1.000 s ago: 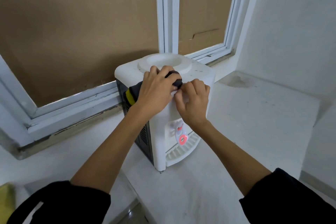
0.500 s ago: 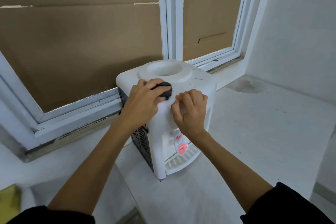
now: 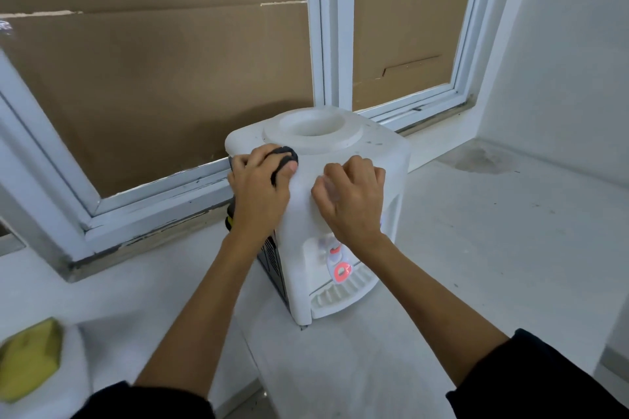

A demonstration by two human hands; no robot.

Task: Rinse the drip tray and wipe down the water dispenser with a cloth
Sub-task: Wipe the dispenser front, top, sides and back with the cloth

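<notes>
A small white water dispenser (image 3: 371,150) stands on a white counter by the window. Its slotted drip tray (image 3: 335,296) sits in place at the bottom front, under a red-ringed tap (image 3: 341,271). My left hand (image 3: 260,194) grips a dark cloth (image 3: 285,158) with a yellow edge (image 3: 230,221) and presses it on the dispenser's upper left front corner. My right hand (image 3: 350,202) rests on the upper front face, fingers curled, holding nothing.
White window frames (image 3: 326,27) backed with brown cardboard (image 3: 153,78) run behind the dispenser. A white wall (image 3: 561,78) closes the right side. The counter (image 3: 493,248) has a dark stain (image 3: 483,160) in the far corner. A yellow object (image 3: 30,357) lies at the lower left.
My left hand has slid the cloth left and down from the top front edge to the left corner. My right hand stayed on the front face.
</notes>
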